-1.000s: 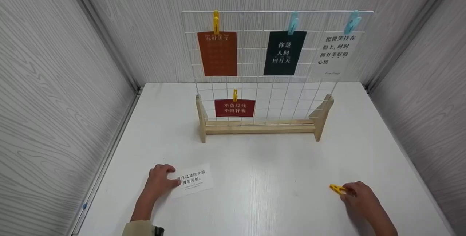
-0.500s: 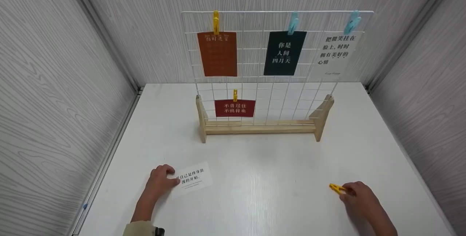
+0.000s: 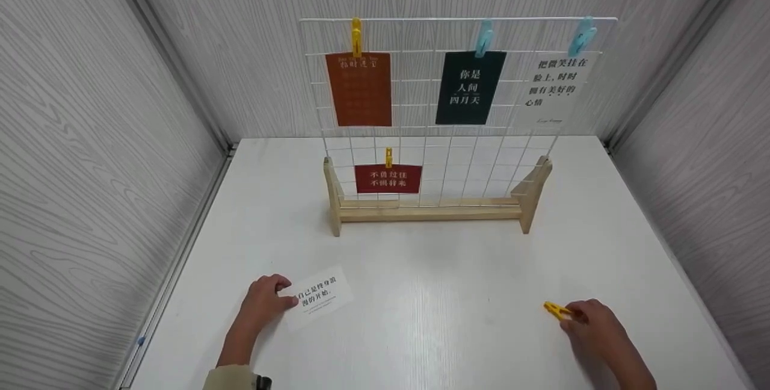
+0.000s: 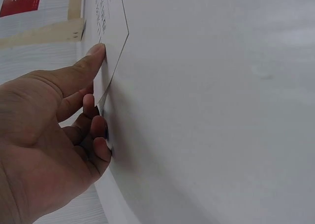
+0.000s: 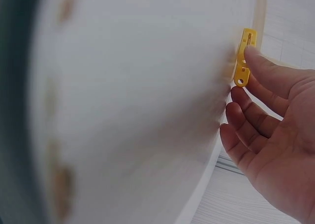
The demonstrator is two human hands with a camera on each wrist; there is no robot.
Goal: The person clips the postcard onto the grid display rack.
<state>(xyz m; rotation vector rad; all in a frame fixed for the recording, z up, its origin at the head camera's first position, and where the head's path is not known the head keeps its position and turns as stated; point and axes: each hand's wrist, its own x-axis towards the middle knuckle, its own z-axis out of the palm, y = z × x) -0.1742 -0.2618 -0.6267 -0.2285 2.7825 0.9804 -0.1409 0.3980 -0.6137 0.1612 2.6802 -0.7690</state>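
A white card (image 3: 320, 295) printed with black Chinese characters is at the front left of the table. My left hand (image 3: 266, 301) pinches its left edge; in the left wrist view the thumb lies on the card's printed face and the other fingers curl at its edge. Off to the front right, my right hand (image 3: 595, 322) holds a yellow clothespin (image 3: 556, 310) between thumb and fingers, close over the tabletop. The right wrist view shows the thumb across the clothespin (image 5: 242, 71), with the lower fingers loosely bent beneath it.
Behind the hands stands a white wire grid (image 3: 415, 89) in a wooden base (image 3: 430, 214). Clothespins hold an orange-brown card (image 3: 361, 92), a dark green card (image 3: 471, 89), a white card (image 3: 550, 92) and a small red card (image 3: 388, 179) on it. Patterned panels enclose the table.
The white card in my left hand has turned slightly, its right end swinging away from me. The left hand has shifted only a little. My right hand and the clothespin have hardly moved.
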